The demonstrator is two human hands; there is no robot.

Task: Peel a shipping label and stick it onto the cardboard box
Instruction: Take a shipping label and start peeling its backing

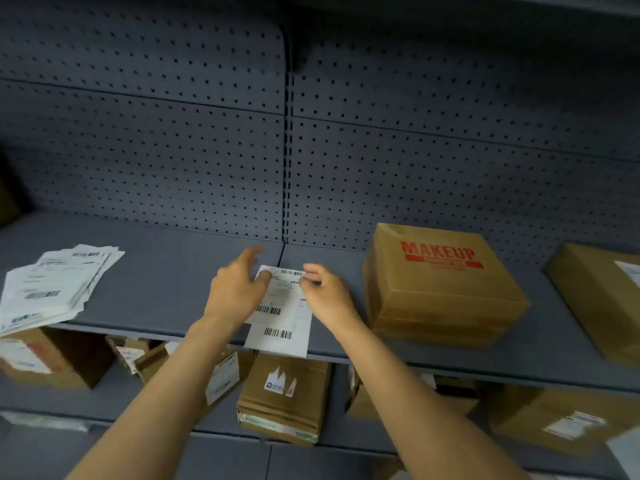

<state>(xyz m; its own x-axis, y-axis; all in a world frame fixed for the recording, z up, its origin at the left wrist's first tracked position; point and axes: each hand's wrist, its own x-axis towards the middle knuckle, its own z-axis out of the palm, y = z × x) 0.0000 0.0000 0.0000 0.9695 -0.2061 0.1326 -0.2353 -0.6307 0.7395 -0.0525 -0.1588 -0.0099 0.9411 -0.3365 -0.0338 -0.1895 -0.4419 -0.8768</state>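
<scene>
A white shipping label [281, 308] with barcodes lies on the grey shelf [166, 278], its lower end overhanging the front edge. My left hand [235, 292] rests on the label's left side, thumb on its top left corner, fingers spread. My right hand [325, 292] pinches the label's top right corner between thumb and fingers. A brown cardboard box [440, 285] printed MAKEUP in red stands on the shelf just right of my right hand.
A loose stack of label sheets [52, 289] lies at the shelf's left end. Another labelled box [602, 299] sits at the far right. Several labelled boxes [284, 400] fill the shelf below. A pegboard wall [207, 133] backs the shelf.
</scene>
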